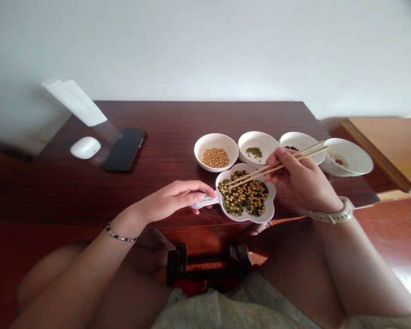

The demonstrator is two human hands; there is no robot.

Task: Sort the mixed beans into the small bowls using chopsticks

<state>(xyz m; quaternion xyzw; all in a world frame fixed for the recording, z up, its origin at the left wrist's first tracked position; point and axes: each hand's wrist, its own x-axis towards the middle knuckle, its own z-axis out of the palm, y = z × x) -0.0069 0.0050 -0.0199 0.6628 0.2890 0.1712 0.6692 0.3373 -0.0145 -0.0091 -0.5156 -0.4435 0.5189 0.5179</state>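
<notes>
My left hand [178, 198] is closed around the short handle of a white, flower-shaped dish [270, 208] with a lilac edge. Mixed yellow, green and black beans [245, 194] cover the dish's bottom. In my right hand [296, 176] I grip a pair of wooden chopsticks [256, 174]; their tips reach down among the beans at the dish's left side. Whether a bean is pinched between the tips is too small to tell. Just behind the dish stand a white bowl [200, 157] of yellow soybeans and another bowl [245, 141] with a few green beans.
Farther right are a bowl [303, 139] with black beans, partly behind my right hand, and a larger bowl [358, 157] with reddish bits. A black phone [125, 150], a white mouse-like object [85, 148] and a white packet [76, 103] lie left on the dark table [164, 123].
</notes>
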